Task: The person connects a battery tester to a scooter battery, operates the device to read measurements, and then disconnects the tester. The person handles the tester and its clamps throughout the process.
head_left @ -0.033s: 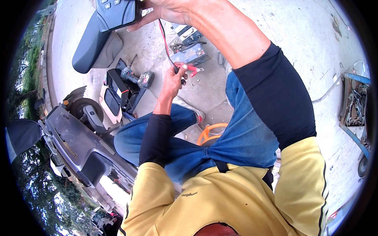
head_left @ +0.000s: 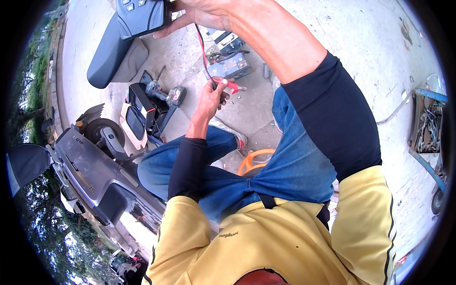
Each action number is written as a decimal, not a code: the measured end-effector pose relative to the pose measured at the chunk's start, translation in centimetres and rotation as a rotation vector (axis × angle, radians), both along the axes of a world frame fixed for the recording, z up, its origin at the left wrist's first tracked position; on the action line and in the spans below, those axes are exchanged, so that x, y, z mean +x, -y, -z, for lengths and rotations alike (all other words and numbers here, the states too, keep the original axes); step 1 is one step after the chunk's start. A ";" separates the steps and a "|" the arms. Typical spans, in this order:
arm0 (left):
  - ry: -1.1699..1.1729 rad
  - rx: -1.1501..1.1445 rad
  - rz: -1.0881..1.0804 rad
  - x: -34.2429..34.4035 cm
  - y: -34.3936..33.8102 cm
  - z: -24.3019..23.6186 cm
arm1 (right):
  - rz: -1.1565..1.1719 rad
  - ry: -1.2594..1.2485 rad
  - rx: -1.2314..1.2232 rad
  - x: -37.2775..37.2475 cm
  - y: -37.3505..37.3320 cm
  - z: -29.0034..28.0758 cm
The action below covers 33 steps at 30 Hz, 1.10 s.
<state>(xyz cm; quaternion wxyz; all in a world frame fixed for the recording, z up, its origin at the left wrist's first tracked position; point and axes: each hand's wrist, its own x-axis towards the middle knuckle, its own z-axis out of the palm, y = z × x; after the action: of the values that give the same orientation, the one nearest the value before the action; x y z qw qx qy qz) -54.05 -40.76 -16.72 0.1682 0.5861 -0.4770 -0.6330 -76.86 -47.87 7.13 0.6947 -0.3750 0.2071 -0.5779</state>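
At the top, my right hand [head_left: 194,16] grips a dark grey boxy device [head_left: 140,19] with buttons on its face. A red and black cable [head_left: 203,52] hangs below this hand. Lower down, my left hand [head_left: 211,99] has its fingers closed round the cable, near a red clamp [head_left: 234,88] that sticks out to the right. Beyond it on the concrete lie batteries [head_left: 230,66] with dark cables. Left of my left hand lies a cordless drill [head_left: 159,92] with its battery pack, beside a black open case [head_left: 137,99] and a pale panel [head_left: 130,126].
A detached seat [head_left: 107,54] lies at upper left. A grey scooter body [head_left: 90,171] is along my left, trees beyond. An orange ring-shaped object [head_left: 256,156] is between my legs. At right stands a blue-framed wheeled cart [head_left: 427,123] of tools, near a hose [head_left: 394,109].
The cable and red clamp have shifted very slightly, with a small movement of my left hand's fingers. My right hand and the device stay in place.
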 end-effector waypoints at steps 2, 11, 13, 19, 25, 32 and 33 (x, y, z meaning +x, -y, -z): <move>-0.181 0.082 -0.096 -0.2 -0.7 0.8 | -0.001 0.006 0.004 0.1 -0.2 -0.2; -0.634 0.247 -0.302 -0.2 -1.3 2.6 | -0.017 -0.014 0.001 0.5 0.2 -0.1; -0.670 0.242 -0.277 -0.1 -1.4 2.6 | -0.018 -0.061 0.071 0.5 0.2 -0.8; -0.492 0.110 -0.164 -0.4 -1.7 2.9 | -0.010 -0.024 0.045 0.3 0.2 -0.5; -0.171 -0.116 -0.008 -1.3 -1.3 2.5 | -0.010 -0.007 0.017 -0.1 -0.1 -0.2; 0.290 -0.491 0.146 -1.9 1.1 1.3 | -0.018 -0.006 0.089 0.0 0.4 -0.8; 0.306 -0.498 0.159 -2.0 1.4 1.1 | -0.017 -0.024 0.080 -0.1 0.5 -0.4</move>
<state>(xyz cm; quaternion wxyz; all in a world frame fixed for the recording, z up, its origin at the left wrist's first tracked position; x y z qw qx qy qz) -56.04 -42.21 -17.84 0.1827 0.5760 -0.6817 -0.4125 -77.00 -48.40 7.53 0.7114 -0.3556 0.2354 -0.5587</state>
